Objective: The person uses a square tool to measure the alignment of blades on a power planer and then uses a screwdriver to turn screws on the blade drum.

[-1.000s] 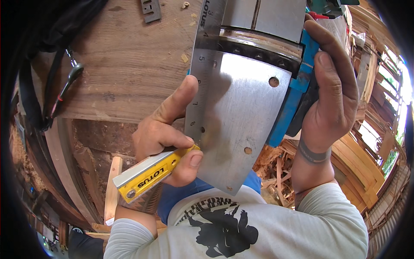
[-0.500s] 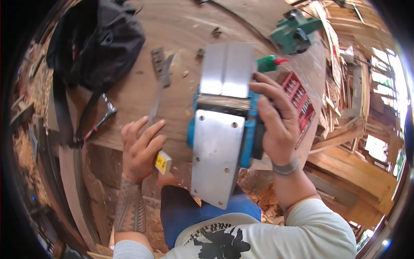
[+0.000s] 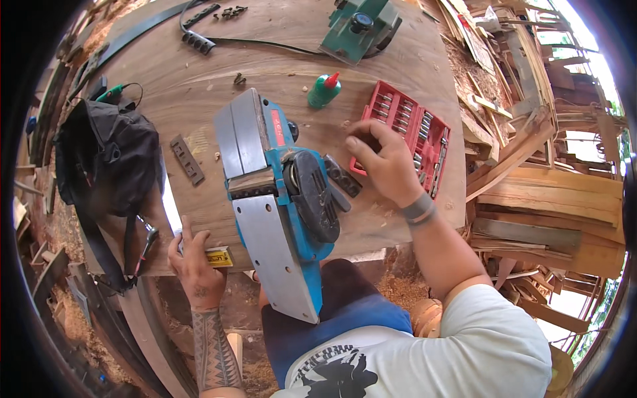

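Observation:
A blue electric hand planer (image 3: pixel 292 219) lies with its silver sole plates up, at the near edge of the wooden table. To its left, my left hand (image 3: pixel 199 268) is closed around what looks like a try square, with a yellow-labelled stock (image 3: pixel 219 257) and a shiny blade (image 3: pixel 170 207) reaching away from me. My right hand (image 3: pixel 388 162) is off the planer, fingers loosely curled and thumb apart, with nothing visible in it. Under and beside it sits an open red socket and bit case (image 3: pixel 434 142). A dark holed metal piece (image 3: pixel 344 178) lies between planer and right hand.
A green bottle with red cap (image 3: pixel 324 91) stands beyond the planer. A green power tool (image 3: pixel 360 30) is at the far edge. A black bag (image 3: pixel 109 156), a ratchet-like tool (image 3: pixel 147 240) and another holed metal piece (image 3: pixel 187 160) lie left. Stacked timber (image 3: pixel 551 205) borders the right.
My right hand has let go of the planer and moved away from it. The planer now shows more of its side. My left hand keeps the square; the whole view has shifted.

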`<state>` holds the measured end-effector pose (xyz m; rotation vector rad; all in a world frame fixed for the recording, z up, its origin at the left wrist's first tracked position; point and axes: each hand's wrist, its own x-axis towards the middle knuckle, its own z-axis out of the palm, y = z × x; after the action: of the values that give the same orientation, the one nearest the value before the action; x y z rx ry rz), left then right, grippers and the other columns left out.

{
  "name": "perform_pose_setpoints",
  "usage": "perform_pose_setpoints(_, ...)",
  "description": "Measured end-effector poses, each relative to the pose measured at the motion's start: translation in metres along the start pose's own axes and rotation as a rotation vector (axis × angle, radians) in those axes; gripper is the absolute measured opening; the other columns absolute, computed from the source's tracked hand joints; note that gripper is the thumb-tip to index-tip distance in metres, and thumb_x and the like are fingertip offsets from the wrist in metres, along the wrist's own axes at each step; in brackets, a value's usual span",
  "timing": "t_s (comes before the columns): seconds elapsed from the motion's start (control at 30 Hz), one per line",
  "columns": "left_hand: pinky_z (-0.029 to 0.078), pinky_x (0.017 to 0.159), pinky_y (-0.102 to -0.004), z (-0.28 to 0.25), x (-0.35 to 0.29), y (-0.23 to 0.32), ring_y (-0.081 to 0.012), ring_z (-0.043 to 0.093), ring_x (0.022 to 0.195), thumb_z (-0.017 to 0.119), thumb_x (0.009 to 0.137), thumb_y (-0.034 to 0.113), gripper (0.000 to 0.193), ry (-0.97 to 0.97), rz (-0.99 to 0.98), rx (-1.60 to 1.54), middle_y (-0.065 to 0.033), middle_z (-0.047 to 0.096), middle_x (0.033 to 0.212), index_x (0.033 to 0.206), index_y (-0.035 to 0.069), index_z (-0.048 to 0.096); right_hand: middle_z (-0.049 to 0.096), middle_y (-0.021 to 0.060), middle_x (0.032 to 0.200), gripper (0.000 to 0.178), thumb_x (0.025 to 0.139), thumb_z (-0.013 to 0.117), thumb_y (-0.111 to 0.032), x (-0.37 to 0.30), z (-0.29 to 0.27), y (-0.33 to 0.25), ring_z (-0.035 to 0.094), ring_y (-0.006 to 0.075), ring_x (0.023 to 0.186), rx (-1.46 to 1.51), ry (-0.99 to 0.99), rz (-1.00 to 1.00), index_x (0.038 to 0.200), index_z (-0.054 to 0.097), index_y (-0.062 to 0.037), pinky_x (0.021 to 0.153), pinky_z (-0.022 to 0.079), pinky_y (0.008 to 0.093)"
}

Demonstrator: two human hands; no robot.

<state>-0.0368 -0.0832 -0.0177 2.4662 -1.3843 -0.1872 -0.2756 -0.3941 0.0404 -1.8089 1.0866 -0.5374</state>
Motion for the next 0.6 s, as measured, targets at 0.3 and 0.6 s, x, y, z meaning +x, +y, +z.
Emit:
perform_pose_setpoints(0.3, 0.03, 0.114, -0.0526, -0.027, 0.01, -0.012, -0.0396, 0.037, 0.138, 0.093, 0.061, 0.042, 0.075, -0.14, -0.039, -0.019, -0.0138, 0.038, 0.163, 0.125, 0.015, 0.064, 0.073, 0.0215, 0.096, 0.03, 0.084, 0.076, -0.018, -0.034, 0.027, 0.007, 0.07, 0.0397, 0.092, -0.538, -0.344, -0.101, 0.107, 0.068, -0.001, 0.081, 0.055, 0.0453)
perform_pose_setpoints(0.6, 0.035, 0.116, -0.0542, -0.034, 0.003, 0.008, -0.0421, 0.047, 0.137, 0.07, 0.092, 0.056, 0.066, 0.058, 0.091, -0.447, -0.0216, 0.053, 0.148, 0.129, 0.003, 0.062, 0.07, 0.007, 0.083, 0.026, 0.085, 0.059, -0.003, -0.008, 0.004, 0.005, 0.065, 0.0129, 0.074, -0.277, -0.449, 0.209, 0.108, 0.068, 0.0057, 0.064, 0.053, 0.0302)
